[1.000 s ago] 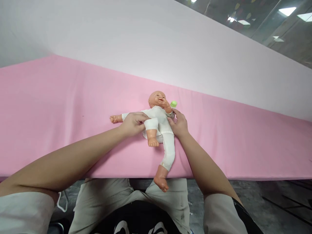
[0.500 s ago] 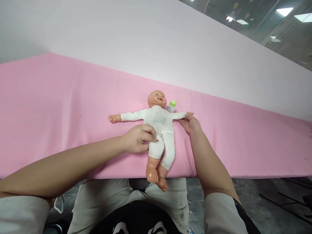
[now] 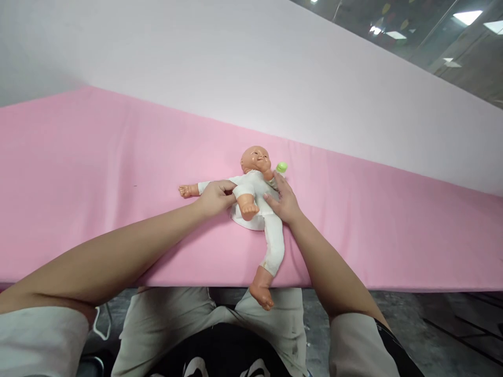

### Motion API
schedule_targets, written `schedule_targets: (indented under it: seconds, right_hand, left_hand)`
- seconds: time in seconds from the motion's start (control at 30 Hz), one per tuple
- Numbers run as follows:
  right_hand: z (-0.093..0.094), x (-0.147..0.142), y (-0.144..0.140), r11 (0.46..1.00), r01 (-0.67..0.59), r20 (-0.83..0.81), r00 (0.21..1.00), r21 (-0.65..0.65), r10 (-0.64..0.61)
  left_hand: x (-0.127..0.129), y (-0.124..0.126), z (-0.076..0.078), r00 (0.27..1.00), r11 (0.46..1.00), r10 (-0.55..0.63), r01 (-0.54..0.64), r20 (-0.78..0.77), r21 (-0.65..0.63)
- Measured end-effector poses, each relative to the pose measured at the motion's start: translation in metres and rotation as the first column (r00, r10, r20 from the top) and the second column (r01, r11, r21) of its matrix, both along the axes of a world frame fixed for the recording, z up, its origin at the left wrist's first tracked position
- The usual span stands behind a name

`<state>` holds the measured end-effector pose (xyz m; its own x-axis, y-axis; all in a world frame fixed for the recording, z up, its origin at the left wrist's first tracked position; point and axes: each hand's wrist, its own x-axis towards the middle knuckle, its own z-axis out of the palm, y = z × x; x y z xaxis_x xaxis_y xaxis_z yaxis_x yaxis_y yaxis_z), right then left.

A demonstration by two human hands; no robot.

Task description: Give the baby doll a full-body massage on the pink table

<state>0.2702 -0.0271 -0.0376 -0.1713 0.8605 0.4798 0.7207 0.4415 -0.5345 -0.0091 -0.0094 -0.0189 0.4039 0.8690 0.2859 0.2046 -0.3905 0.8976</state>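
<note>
A baby doll point(image 3: 259, 201) in a white suit lies on its back on the pink table cover point(image 3: 98, 178), head away from me. My left hand point(image 3: 214, 198) grips the doll's bent leg at the thigh, so the knee is raised and the foot points up. My right hand point(image 3: 283, 201) presses on the doll's chest and holds its arm folded against the body. The doll's other leg hangs over the table's near edge. A small bottle with a green cap point(image 3: 281, 167) lies just beyond the doll's shoulder, mostly hidden.
A pale wall panel point(image 3: 251, 78) rises behind the table. Below the table edge are my lap in light trousers point(image 3: 165, 319) and a grey floor point(image 3: 432, 324). Glass with ceiling lights shows at the top right.
Half a second ago the doll lay spread out with both legs down. Since then my left hand has lifted and bent one leg, and my right hand has folded the doll's arm onto its chest.
</note>
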Motion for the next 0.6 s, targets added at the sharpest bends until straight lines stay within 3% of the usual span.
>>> schedule_targets:
  seconds: [0.17, 0.33, 0.47, 0.6]
  right_hand:
    - [0.004, -0.004, -0.004, 0.999, -0.025, 0.196, 0.98, -0.027, 0.03]
    - [0.006, -0.004, -0.004, 0.999, -0.036, 0.248, 0.968, -0.035, 0.044]
    - [0.003, -0.004, -0.003, 1.0, -0.011, 0.121, 0.993, -0.007, 0.012]
    - [-0.005, 0.011, 0.004, 0.992, 0.12, -0.187, 0.974, -0.031, -0.124]
  left_hand:
    - [0.002, 0.011, -0.011, 1.0, 0.997, 0.028, -0.028, -0.012, -0.068]
    - [0.004, 0.013, -0.015, 1.0, 0.998, 0.016, -0.015, 0.008, -0.054]
    - [0.001, 0.005, -0.006, 1.0, 0.997, -0.004, 0.005, -0.015, 0.082]
    - [-0.001, -0.018, 0.007, 0.997, 0.957, -0.072, 0.077, -0.028, 0.279]
